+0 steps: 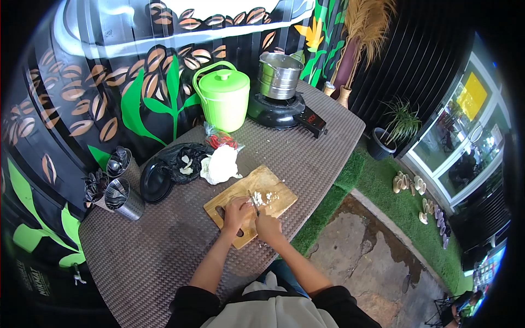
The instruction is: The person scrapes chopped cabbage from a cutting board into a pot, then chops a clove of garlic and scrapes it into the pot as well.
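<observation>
The person's two hands work over a wooden cutting board [262, 177] on the near half of the brown woven table [180, 246]. The right hand [268, 227] is closed around a small knife [256, 209], its blade pointing away from the body. The left hand [235, 216] lies just beside it with fingers bent down over the board; whether they pinch anything is hidden. Chopped white bits [265, 198] are scattered on the board beyond the knife, and a large white vegetable [220, 165] sits on the table just past the board's far edge.

To the left stand three metal cups close together. The front cup [130, 206] holds forks, the back cup [131, 174] holds spoons, and the left cup [101, 202] is packed with dark cutlery. Beside them are black plates [156, 182], touching a crumpled black plastic bag [188, 161] that has pale scraps lying in its folds. Behind the vegetable, a clear plastic bag [221, 139] shows red pieces inside.

Farther back, a bright green bucket [224, 104] has its lid on, so its contents are hidden. To its right, an open metal pot [279, 79] rests on a black stove [276, 112]; what it holds cannot be made out. Beyond the table, a dark planter [381, 145] holds a spiky green plant [402, 120].
</observation>
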The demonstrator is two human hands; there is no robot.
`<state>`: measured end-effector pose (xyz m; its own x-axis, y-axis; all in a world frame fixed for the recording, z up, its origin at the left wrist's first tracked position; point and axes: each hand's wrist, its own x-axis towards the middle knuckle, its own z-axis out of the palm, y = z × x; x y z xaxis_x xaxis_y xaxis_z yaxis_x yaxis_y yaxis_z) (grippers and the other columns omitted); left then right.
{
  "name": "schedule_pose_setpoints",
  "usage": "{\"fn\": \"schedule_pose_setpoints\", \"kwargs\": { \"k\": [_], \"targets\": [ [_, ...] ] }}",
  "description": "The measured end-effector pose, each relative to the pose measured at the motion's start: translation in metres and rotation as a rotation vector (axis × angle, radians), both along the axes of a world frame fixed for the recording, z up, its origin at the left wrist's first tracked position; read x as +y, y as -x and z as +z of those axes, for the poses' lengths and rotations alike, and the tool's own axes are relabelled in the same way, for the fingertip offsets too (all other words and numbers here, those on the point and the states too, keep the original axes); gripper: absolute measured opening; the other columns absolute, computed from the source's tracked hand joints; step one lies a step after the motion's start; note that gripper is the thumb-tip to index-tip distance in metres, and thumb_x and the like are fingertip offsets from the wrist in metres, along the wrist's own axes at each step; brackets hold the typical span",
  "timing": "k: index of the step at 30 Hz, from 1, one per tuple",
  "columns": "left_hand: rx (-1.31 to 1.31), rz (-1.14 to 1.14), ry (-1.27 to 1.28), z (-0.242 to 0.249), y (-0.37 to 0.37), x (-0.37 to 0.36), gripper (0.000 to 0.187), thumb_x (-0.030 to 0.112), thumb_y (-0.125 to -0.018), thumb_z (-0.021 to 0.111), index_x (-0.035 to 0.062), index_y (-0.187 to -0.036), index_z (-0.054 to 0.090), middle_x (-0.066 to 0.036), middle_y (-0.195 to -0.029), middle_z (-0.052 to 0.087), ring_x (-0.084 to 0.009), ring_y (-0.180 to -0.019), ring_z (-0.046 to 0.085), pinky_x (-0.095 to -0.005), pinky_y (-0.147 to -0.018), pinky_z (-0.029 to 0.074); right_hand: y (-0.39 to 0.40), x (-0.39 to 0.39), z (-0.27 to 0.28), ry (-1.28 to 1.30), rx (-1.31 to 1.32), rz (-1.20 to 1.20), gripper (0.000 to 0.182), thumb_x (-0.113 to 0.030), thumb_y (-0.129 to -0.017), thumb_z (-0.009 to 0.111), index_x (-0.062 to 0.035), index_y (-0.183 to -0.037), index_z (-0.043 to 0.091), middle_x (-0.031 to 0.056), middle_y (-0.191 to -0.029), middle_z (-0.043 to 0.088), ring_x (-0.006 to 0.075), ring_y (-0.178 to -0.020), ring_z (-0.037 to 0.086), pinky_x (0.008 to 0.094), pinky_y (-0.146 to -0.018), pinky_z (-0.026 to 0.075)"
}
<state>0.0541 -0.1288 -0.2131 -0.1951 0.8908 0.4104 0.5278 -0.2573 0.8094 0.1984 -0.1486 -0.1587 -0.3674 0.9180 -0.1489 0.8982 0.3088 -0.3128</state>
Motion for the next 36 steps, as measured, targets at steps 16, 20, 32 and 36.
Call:
{"fn": "schedule_pose_setpoints", "kwargs": {
  "k": [16,20,32,36],
  "targets": [
    [0.077,-0.006,0.004,-0.002,0.001,0.001,0.018,0.009,-0.081,0.065,-0.0031,-0.094,0.068,-0.016,-0.102,0.066,-0.0307,-0.095,0.061,-0.0373,-0.084,0.048,0.010,0.001,-0.006,-0.012,-0.005,0.019,0.027,-0.019,-0.087,0.051,0.0031,-0.102,0.049,0.0244,-0.085,0.065,0.0373,-0.082,0.066,0.0444,-0.069,0.053],
    [0.081,-0.005,-0.036,0.003,0.000,-0.002,0.017,0.007,-0.081,0.064,-0.0038,-0.094,0.068,-0.016,-0.102,0.066,-0.0312,-0.095,0.060,-0.0374,-0.084,0.048,0.019,-0.002,-0.014,0.011,-0.005,-0.124,0.028,-0.015,-0.082,0.055,0.0039,-0.101,0.047,0.0214,-0.085,0.066,0.0345,-0.083,0.067,0.0420,-0.068,0.054],
    [0.089,0.000,-0.020,-0.003,0.001,-0.001,0.018,0.006,-0.082,0.062,-0.0037,-0.097,0.067,-0.017,-0.102,0.065,-0.0315,-0.095,0.060,-0.0370,-0.084,0.048,0.015,-0.013,-0.013,0.006,0.011,-0.095,0.027,-0.020,-0.087,0.047,0.0031,-0.097,0.055,0.0249,-0.084,0.065,0.0369,-0.079,0.066,0.0446,-0.068,0.054],
    [0.063,0.007,-0.055,0.002,0.002,-0.005,0.017,0.006,-0.082,0.063,-0.0034,-0.095,0.067,-0.017,-0.099,0.066,-0.0313,-0.092,0.062,-0.0371,-0.082,0.049,0.022,-0.007,-0.017,-0.045,0.075,-0.166,0.030,-0.022,-0.088,0.047,0.0051,-0.094,0.059,0.0267,-0.083,0.064,0.0377,-0.080,0.066,0.0451,-0.069,0.054]
  ]
}}
